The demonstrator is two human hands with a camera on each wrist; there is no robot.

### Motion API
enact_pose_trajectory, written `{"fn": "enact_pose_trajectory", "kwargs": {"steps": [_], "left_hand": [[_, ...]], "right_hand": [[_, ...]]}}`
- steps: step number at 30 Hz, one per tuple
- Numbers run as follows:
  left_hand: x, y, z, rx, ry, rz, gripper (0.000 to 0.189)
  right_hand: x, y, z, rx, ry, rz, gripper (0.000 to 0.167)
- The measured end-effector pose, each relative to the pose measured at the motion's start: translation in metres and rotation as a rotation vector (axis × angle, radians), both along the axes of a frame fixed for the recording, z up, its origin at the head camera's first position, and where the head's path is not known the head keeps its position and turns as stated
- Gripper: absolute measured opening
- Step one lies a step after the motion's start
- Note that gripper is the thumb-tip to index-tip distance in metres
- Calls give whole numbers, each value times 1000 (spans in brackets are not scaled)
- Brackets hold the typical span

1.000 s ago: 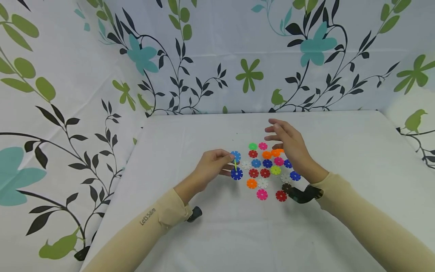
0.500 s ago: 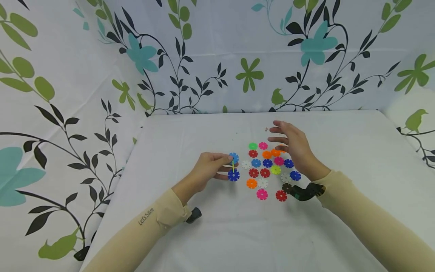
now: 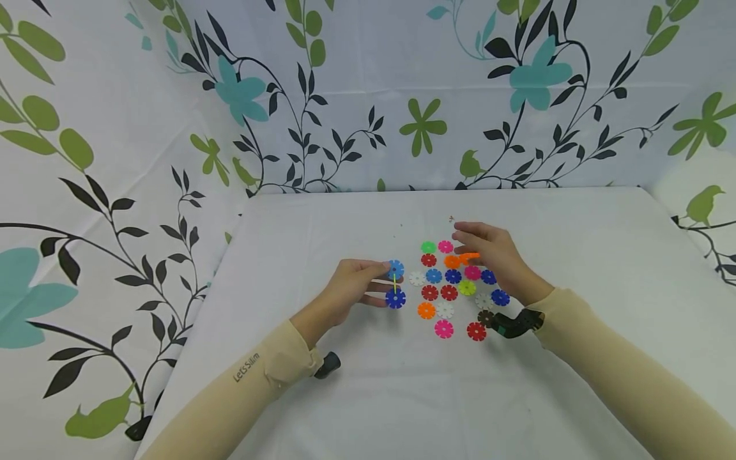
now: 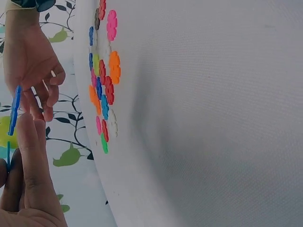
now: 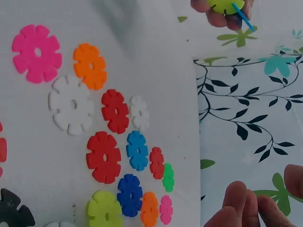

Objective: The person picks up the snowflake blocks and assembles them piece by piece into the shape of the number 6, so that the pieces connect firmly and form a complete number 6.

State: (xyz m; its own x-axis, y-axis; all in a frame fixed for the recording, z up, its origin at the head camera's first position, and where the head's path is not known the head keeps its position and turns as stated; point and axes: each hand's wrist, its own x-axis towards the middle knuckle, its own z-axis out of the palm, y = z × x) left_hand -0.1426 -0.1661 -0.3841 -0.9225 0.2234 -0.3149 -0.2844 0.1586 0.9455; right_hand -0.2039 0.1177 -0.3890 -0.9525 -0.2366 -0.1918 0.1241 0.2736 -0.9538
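A: Quick Q: what's the left hand (image 3: 349, 285) got?

B: Thumb & fingertips pinch a light-blue, flower-edged plastic disc (image 3: 395, 269). Slotted to it, edge-on in head view, is a yellow-green notched plastic disc (image 5: 226, 5), then a dark-blue notched plastic disc (image 3: 392, 299) at the near end.

A: Why hold it by one end?

B: Prob. so the joints stay uncovered & the dark-blue end sticks out free. Held up off the white cloth-covered table (image 3: 368, 396), it's also easy to get at from all sides, I'd say.

A: And the right hand (image 3: 500, 259)?

B: Nothing in it that I can see. Fingers loosely extended, nr the bright-orange notched plastic discs (image 3: 452, 262); looks clear of the table in left-wrist view.

A: Loose pcs?

B: Multicoloured, flat, mostly one layer btwn & below the hands, presumably so each colour shows & both hands can reach.

A: Diff vs half a sec ago?

B: Right hand's come lower, fingertips closer to the orange pcs. Left hand & its 3-disc chain: approx same pos., same pinch. Visible loose discs haven't shifted, AFAICT.
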Motion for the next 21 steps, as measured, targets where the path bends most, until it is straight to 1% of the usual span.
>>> {"fn": "enact_pose_trajectory", "kwargs": {"steps": [3, 7, 11, 16, 18, 21], "left_hand": [[0, 0, 0, -7, -3, 5, 32], [1, -1, 0, -10, -4, 8, 31], [1, -1, 0, -11, -2, 4, 31], [1, -1, 0, -12, -6, 4, 31], [1, -1, 1, -12, -11, 4, 31], [2, -2, 1, -10, -17, 3, 31]], "right_hand": [[-1, 1, -6, 63, 2, 31, 56], [-3, 0, -14, 183, 12, 68, 50], [-4, -1, -20, 333, 72, 115, 42], [-4, -4, -22, 514, 152, 169, 33], [-2, -5, -21, 564, 164, 181, 31], [0, -6, -21, 613, 163, 196, 31]]}}
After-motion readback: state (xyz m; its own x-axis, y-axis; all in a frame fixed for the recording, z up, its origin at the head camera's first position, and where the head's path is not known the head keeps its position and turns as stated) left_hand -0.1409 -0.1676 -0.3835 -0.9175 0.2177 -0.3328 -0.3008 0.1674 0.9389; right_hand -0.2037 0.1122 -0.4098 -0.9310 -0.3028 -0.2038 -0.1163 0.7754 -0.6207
